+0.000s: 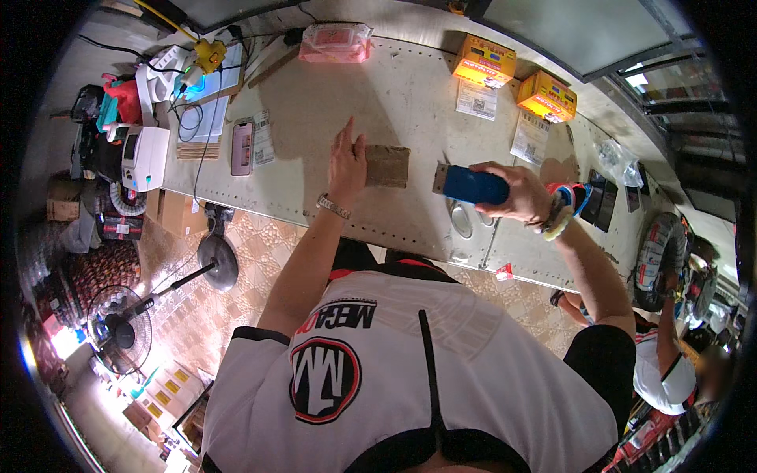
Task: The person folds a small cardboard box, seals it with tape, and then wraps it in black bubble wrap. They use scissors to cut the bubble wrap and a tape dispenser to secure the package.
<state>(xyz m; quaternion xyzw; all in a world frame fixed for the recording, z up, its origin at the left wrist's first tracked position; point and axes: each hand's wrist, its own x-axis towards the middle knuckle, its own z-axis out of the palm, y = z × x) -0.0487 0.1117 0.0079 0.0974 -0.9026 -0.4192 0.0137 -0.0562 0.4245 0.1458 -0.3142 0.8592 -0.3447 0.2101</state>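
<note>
My left hand [349, 159] lies flat over the pale worktable [284, 195], palm down, with its thumb at the left edge of a brown rectangular piece [387, 167], apparently cardboard. It grips nothing. To the right, my right hand [520, 192] is closed around a blue block-shaped object [474, 184] with a greyish, metal-looking end pointing left; its exact kind is unclear. Beneath that object, a shiny ring-shaped thing [461, 220] shows near the table's front edge. A pink-framed phone [242, 149] rests left of my left hand, partly beside a printed label [263, 137].
Two orange Motolite battery boxes [485, 61] stand at the back, with printed labels [530, 137] before them. A pink wipes pack [335, 42], a white label printer [145, 156] and dark phones [599, 200] are also on the table. Another person [665, 366] is at right, near a tyre [655, 260].
</note>
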